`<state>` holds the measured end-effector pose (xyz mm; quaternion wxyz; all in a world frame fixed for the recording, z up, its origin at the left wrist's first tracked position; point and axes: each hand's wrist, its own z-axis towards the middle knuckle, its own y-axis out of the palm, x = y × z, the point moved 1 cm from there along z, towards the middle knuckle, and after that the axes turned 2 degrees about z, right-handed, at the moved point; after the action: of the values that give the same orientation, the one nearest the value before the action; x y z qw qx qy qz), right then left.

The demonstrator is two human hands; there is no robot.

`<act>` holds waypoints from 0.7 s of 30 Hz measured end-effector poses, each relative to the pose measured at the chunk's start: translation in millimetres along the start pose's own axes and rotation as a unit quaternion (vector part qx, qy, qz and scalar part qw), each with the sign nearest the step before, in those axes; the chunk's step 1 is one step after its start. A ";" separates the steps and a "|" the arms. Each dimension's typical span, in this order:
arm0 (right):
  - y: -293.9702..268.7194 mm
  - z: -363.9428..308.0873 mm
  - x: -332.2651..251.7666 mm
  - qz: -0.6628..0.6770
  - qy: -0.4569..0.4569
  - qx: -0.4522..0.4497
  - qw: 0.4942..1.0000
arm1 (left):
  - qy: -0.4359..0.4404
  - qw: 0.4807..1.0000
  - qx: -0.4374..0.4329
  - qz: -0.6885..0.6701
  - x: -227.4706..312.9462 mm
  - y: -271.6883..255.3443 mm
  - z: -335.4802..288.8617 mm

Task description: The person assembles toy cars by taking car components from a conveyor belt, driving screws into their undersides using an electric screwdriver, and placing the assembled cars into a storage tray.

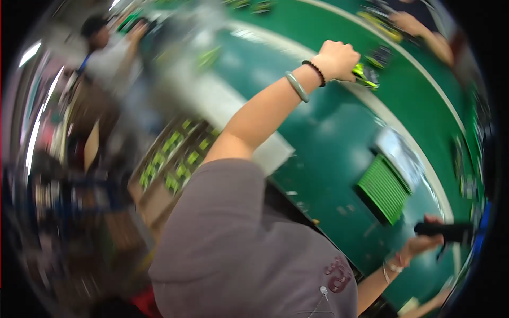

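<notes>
My left arm, with a dark bead bracelet and a pale bangle, stretches to the upper right. At its end my left hand (337,60) is closed around a yellow-green and black plastic piece (366,77) over the edge of the green conveyor belt. Only the piece's outer end shows past the fingers. At the lower right my right hand (428,238), with bracelets at the wrist, is closed on a black cylindrical tool (445,230). Its exact kind is too blurred to tell. Another similar black and yellow piece (379,56) lies on the belt by my left hand.
A green ribbed tray (386,190) lies on the green worktable (323,180), beside a clear plastic bag or sheet (404,159). Yellow-green parts fill a compartmented box (159,183) at left. Co-workers (108,66) (424,32) work at upper left and across the belt.
</notes>
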<state>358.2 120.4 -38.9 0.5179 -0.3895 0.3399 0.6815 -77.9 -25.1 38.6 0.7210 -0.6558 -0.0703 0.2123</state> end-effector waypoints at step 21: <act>39.9 8.6 13.4 -0.003 -0.019 -0.033 0.999 | -0.973 0.214 0.038 -0.081 -91.6 147.8 -798.5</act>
<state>315.8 124.4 -44.4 0.5135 -0.3941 0.3063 0.6980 111.4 -785.6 -193.0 0.1281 0.0998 -0.7615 0.6275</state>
